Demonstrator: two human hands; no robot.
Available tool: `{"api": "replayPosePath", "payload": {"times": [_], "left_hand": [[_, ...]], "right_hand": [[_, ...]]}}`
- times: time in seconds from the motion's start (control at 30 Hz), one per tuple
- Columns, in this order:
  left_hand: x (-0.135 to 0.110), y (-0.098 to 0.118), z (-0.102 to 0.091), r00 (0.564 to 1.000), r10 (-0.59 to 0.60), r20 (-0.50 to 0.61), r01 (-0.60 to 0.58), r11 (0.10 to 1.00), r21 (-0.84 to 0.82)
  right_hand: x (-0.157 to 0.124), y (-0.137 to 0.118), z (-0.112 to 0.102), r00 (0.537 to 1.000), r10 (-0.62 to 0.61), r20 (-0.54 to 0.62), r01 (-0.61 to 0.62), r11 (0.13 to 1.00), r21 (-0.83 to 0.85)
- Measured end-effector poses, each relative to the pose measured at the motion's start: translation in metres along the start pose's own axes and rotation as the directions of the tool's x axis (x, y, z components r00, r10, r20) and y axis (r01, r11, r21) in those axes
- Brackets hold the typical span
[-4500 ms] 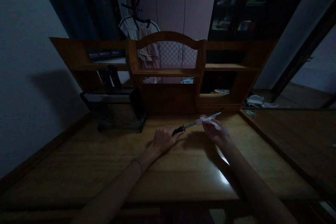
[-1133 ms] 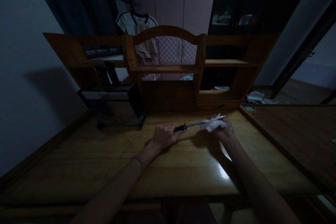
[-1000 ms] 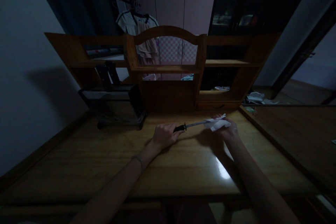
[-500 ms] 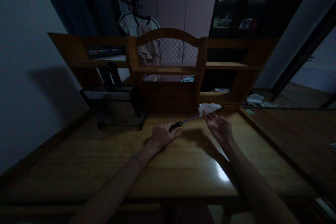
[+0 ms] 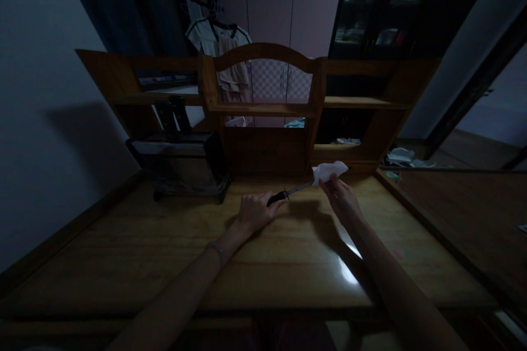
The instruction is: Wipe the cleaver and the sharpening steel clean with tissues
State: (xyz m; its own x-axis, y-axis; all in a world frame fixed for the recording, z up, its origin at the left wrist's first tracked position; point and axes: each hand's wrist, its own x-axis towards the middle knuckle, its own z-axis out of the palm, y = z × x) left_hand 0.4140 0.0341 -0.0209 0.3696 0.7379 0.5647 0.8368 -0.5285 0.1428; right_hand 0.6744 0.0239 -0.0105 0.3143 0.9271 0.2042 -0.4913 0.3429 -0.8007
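My left hand (image 5: 257, 213) is closed around the black handle of a sharpening steel (image 5: 298, 188), a thin grey rod with a small guard. The rod slants up to the right above the table. A white tissue (image 5: 328, 171) is draped over its far part, and the dark tip shows just past the tissue's right edge. My right hand (image 5: 341, 194) pinches the lower edge of the tissue between thumb and fingers. How firmly the tissue is pressed against the rod cannot be made out.
To the left stands a knife block (image 5: 185, 167) with black-handled knives (image 5: 173, 118). A wooden shelf unit (image 5: 263, 109) runs along the back of the glossy wooden table (image 5: 263, 279). White items (image 5: 401, 156) lie beyond the table's right edge. The room is dim.
The fingers of my right hand have closed from a loose, open palm to a pinch on the tissue. My left hand and the sharpening steel have barely moved.
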Motion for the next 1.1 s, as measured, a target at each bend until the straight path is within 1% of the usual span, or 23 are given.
{"api": "replayPosePath", "payload": {"times": [0.1,0.2,0.27,0.33,0.37,0.4,0.47,0.53,0.63,0.73,0.8,1.0,1.1], "left_hand": [[0.0,-0.001,-0.002,1.0,0.012,-0.003,-0.012,1.0,0.011],[0.0,-0.001,-0.002,1.0,0.012,-0.006,-0.012,1.0,0.009],[-0.001,-0.001,-0.002,1.0,-0.002,-0.004,0.002,1.0,-0.004],[-0.001,0.0,-0.002,1.0,-0.026,-0.002,0.026,1.0,-0.015],[-0.001,0.0,-0.002,0.999,-0.039,-0.003,0.039,0.999,-0.015],[-0.001,0.0,-0.002,0.999,-0.051,-0.006,0.051,0.999,-0.014],[0.0,-0.001,-0.002,0.998,-0.067,-0.012,0.067,0.998,-0.01],[0.0,-0.001,-0.001,0.997,-0.075,-0.017,0.075,0.997,-0.007],[0.0,-0.002,-0.001,0.998,-0.063,-0.02,0.063,0.998,-0.006],[0.0,-0.001,0.0,0.999,-0.027,-0.02,0.027,1.0,-0.005],[0.0,-0.001,0.001,1.0,-0.005,-0.014,0.005,1.0,-0.007],[0.0,-0.001,-0.001,1.0,-0.009,-0.023,0.008,1.0,-0.01],[0.0,-0.001,-0.001,1.0,-0.013,-0.026,0.013,1.0,-0.014]], "right_hand": [[0.004,-0.005,-0.004,0.999,0.001,-0.048,0.004,0.996,0.093],[0.013,-0.011,-0.016,0.991,-0.004,-0.131,0.03,0.981,0.193],[0.018,-0.015,-0.024,0.982,-0.004,-0.188,0.049,0.971,0.235],[0.019,-0.015,-0.026,0.977,-0.004,-0.214,0.058,0.968,0.246],[0.018,-0.014,-0.025,0.981,-0.004,-0.192,0.049,0.972,0.229],[0.015,-0.011,-0.022,0.989,-0.002,-0.147,0.031,0.98,0.197],[0.006,-0.004,-0.013,1.0,0.025,-0.011,-0.024,0.995,0.102],[-0.004,0.006,0.0,0.993,0.083,0.078,-0.087,0.995,0.053],[-0.012,0.018,0.013,0.971,0.186,0.15,-0.186,0.982,-0.008],[-0.013,0.024,0.016,0.952,0.252,0.173,-0.248,0.968,-0.041],[-0.013,0.024,0.015,0.953,0.259,0.158,-0.258,0.966,-0.025],[-0.013,0.022,0.016,0.96,0.239,0.147,-0.244,0.97,0.014],[-0.012,0.018,0.015,0.972,0.208,0.113,-0.213,0.977,0.033]]}}
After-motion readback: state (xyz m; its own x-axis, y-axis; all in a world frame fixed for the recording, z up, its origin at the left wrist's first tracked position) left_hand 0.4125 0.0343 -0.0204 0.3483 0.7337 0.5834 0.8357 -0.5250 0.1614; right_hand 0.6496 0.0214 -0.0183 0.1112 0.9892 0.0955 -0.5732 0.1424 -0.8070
